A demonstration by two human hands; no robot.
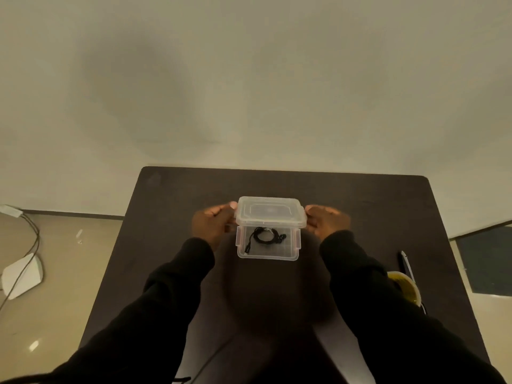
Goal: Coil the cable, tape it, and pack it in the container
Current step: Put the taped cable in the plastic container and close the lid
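Note:
A clear plastic container point(267, 254) stands on the dark table point(171, 195), open at its near part. Inside it lies the coiled black cable point(264, 236), with one plug end trailing toward the lower left. The clear lid point(270, 211) hangs tilted over the container's far half. My left hand point(212, 221) grips the lid's left edge and my right hand point(325, 220) grips its right edge. Both arms wear black sleeves.
A yellow tape roll point(406, 288) and a dark pen-like tool point(405, 263) lie near the table's right edge. To the left, on the floor, are a white device point(22, 275) and loose cords point(33, 239). A pale wall stands behind the table.

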